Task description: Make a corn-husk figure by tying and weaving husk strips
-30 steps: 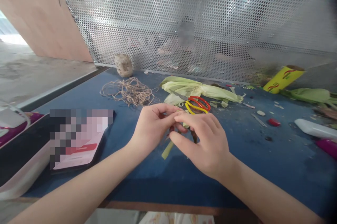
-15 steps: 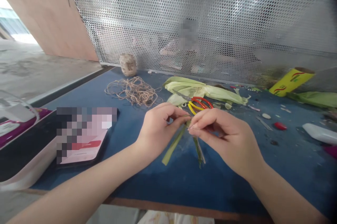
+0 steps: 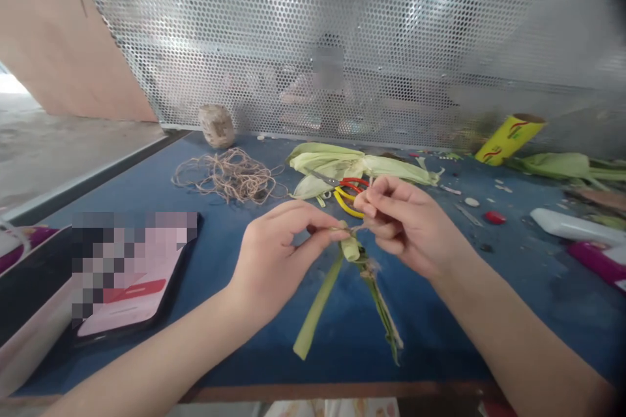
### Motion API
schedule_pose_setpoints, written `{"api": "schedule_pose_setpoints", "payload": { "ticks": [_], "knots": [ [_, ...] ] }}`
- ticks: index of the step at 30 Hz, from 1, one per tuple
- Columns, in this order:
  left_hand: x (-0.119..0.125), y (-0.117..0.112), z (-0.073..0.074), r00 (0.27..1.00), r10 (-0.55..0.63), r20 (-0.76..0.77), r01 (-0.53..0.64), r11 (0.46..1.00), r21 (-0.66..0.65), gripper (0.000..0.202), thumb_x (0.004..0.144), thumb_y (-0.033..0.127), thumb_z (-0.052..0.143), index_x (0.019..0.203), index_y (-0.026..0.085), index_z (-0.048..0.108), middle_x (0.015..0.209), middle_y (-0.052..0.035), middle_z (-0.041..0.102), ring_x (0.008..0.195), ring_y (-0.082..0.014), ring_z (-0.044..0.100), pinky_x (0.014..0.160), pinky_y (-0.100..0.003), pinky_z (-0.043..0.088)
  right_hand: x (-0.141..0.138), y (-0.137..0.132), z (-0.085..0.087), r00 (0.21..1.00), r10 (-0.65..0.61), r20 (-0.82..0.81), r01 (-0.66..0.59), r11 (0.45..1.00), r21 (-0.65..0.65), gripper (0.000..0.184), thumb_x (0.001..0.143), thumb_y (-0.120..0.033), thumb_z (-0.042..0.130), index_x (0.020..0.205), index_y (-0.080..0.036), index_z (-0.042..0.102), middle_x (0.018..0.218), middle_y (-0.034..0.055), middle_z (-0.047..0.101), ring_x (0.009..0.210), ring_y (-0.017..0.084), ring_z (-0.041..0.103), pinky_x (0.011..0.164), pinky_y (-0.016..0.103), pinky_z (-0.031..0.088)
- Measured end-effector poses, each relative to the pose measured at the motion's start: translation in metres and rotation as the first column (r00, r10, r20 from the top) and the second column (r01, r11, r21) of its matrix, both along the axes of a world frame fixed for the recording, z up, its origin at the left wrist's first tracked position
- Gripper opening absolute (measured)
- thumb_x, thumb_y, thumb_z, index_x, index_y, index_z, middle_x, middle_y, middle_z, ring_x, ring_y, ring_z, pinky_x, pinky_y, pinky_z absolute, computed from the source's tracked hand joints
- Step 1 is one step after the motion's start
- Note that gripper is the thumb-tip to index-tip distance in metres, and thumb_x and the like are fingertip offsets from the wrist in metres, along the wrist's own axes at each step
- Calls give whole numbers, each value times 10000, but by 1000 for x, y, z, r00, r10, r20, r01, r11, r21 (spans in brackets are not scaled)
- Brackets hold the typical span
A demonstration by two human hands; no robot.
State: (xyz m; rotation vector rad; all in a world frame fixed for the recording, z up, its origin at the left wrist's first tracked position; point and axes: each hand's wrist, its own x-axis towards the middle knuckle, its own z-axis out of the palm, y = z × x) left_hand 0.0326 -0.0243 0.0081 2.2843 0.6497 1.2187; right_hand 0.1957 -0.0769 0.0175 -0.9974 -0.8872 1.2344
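My left hand (image 3: 281, 260) is closed, thumb and forefinger pinching the top of a small tied corn husk piece (image 3: 351, 250). From it hang a flat pale green strip (image 3: 317, 316) and a darker, frayed bundle of husk strips (image 3: 383, 312). My right hand (image 3: 408, 221) is closed just to the right, its fingers on a thin strand that looks like twine and runs toward the husk piece. Behind the hands lie scissors (image 3: 346, 201) with red and yellow handles, partly covered by my right hand. Pale green corn husks (image 3: 327, 159) rest beyond them.
Loose twine (image 3: 235, 175) lies in a tangle at the back left, before a wrapped roll (image 3: 216, 126). A phone (image 3: 141, 286) is at the left. Toward the right are a yellow tube (image 3: 508, 139), a red object (image 3: 495, 217) and a white object (image 3: 577, 228). A perforated metal screen (image 3: 274, 32) stands behind.
My right hand has moved up and away from my left, with the strand between them. The husk piece shows more fully and hangs lower. The whole view has shifted slightly.
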Motion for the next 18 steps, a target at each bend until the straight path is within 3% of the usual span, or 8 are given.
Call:
{"api": "schedule_pose_setpoints", "payload": {
  "ticks": [2, 5, 8, 10, 12, 15, 18],
  "knots": [
    [-2, -2, 1, 1000, -4, -4, 4, 997, 73, 60, 706, 168, 666, 672, 210, 640, 683, 39, 668, 618, -93, 597, 611, -183, 487, 1, 1, 0, 1000, 16, -19, -17, 998, -65, 250, 762, -221, 592, 652, -179, 371, 601, -70, 478, 346, -19, 188, 300, 104, 95],
    [-4, -1, -2, 1000, -20, -23, 25, 977, 211, 57, 719, 169, 655, 696, 209, 623, 701, 37, 667, 634, -91, 608, 639, -176, 493, 4, 3, -3, 996, 14, 89, -7, 997, -82, 231, 757, -253, 608, 665, -177, 410, 575, -68, 484, 346, -8, 222, 294, 114, 129],
    [-5, 2, -6, 999, -8, -44, 21, 948, 317, 64, 731, 155, 644, 727, 207, 605, 715, 33, 656, 653, -88, 615, 663, -169, 495, 8, 2, -5, 951, -17, 309, 12, 1000, 20, 205, 754, -313, 623, 707, -171, 482, 617, -47, 531, 382, 11, 327, 339, 144, 275],
    [-5, 3, -9, 999, 18, -50, 1, 931, 364, 87, 740, 134, 630, 747, 203, 577, 736, 29, 648, 682, -88, 617, 667, -159, 493, 11, -1, -5, 897, -3, 441, -26, 998, 58, 194, 722, -312, 658, 802, -171, 553, 797, 2, 603, 469, 30, 430, 429, 176, 383],
    [-5, 5, -11, 997, 46, -58, -20, 918, 395, 117, 752, 110, 606, 758, 205, 538, 769, 24, 641, 715, -88, 616, 667, -151, 491, 14, -4, -4, 849, 48, 526, -87, 995, 48, 262, 694, -302, 687, 909, -182, 596, 916, 28, 612, 558, 55, 486, 509, 199, 434],
    [-5, 8, -14, 993, 72, -91, -31, 920, 390, 157, 762, 68, 563, 768, 211, 499, 802, 19, 631, 737, -88, 613, 660, -149, 488, 19, -11, -1, 794, 131, 594, -180, 983, 23, 346, 678, -330, 700, 987, -196, 617, 811, 16, 603, 590, 83, 492, 530, 211, 448],
    [-4, 11, -15, 993, 56, -101, -18, 940, 340, 148, 764, 73, 549, 764, 213, 500, 800, 10, 630, 718, -100, 613, 652, -172, 493, 20, -16, 0, 732, 120, 671, -242, 966, 91, 525, 599, -302, 763, 1086, -237, 578, 884, 17, 580, 676, 104, 499, 597, 236, 475]
  ]
}}
